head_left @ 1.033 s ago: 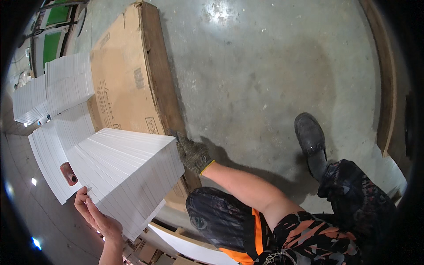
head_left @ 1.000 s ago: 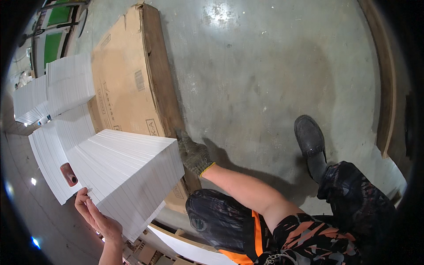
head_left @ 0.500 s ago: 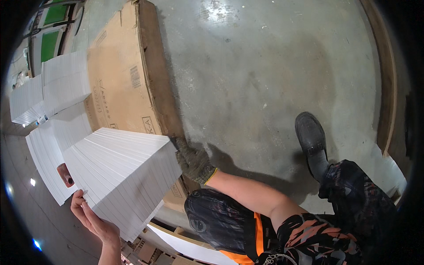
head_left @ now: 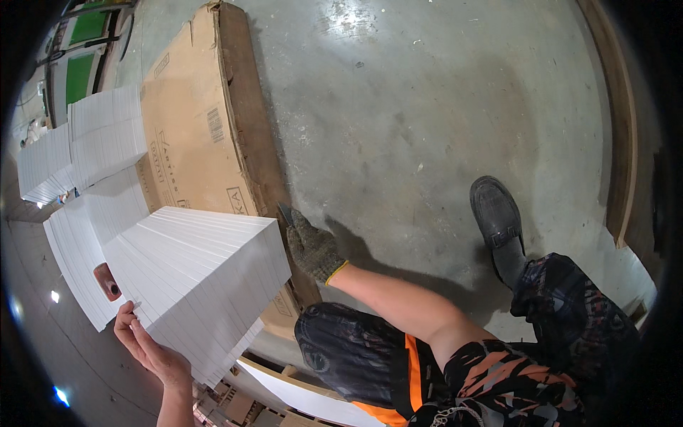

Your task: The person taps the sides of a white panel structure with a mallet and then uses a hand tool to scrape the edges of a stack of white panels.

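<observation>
1. Sheets in a tall white stack (head_left: 203, 285) sat between both hands, above a flat cardboard box (head_left: 192, 135).
2. Left hand (head_left: 153, 352), bare, pressed flat against its near edge.
3. Right hand (head_left: 313, 248), gloved, gripped the far corner.

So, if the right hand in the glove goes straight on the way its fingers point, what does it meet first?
The gloved right hand points up-left, along the stack of white sheets. First in that line is probably the edge of the flat cardboard box, though depth is unclear.
</observation>
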A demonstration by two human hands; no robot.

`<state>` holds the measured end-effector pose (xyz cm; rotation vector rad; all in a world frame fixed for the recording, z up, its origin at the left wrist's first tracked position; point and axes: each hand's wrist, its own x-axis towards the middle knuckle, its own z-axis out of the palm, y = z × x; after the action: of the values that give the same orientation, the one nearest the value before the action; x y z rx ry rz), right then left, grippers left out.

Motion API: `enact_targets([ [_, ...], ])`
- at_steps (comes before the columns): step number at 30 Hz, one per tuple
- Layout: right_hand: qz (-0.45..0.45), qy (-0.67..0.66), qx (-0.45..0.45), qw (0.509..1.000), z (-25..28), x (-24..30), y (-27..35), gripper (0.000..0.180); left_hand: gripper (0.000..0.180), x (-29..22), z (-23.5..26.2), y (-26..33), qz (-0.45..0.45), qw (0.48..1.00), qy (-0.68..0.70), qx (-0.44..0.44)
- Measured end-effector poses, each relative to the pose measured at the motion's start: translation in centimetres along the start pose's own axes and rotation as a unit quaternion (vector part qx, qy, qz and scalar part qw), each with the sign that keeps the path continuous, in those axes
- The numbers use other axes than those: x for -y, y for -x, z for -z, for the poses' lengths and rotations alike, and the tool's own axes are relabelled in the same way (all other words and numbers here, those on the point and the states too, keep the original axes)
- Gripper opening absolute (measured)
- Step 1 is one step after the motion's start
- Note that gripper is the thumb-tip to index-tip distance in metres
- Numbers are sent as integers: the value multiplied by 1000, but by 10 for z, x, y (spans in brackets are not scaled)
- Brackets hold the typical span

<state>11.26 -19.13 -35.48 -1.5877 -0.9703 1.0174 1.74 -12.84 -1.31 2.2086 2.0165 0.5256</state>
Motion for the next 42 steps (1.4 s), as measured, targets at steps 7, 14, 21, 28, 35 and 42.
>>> enact_targets([
  [7,7,-8,75,997,-5,11,4,57,32,1,1,0,-19,1000,2,19],
  [14,-33,19,99,994,-4,22,0,52,31,2,3,1,9,1000,15,15],
  [21,-93,-43,98,990,-4,-3,12,59,30,12,8,2,-42,998,-32,32],
  [28,-34,-18,48,998,-19,17,10,59,32,27,20,1,-44,998,-30,43],
  [35,-125,-14,24,992,8,-6,-17,50,31,16,12,0,-52,995,-79,24],
  [42,78,126,63,987,-16,9,8,53,41,28,25,-2,-96,982,-141,80],
])
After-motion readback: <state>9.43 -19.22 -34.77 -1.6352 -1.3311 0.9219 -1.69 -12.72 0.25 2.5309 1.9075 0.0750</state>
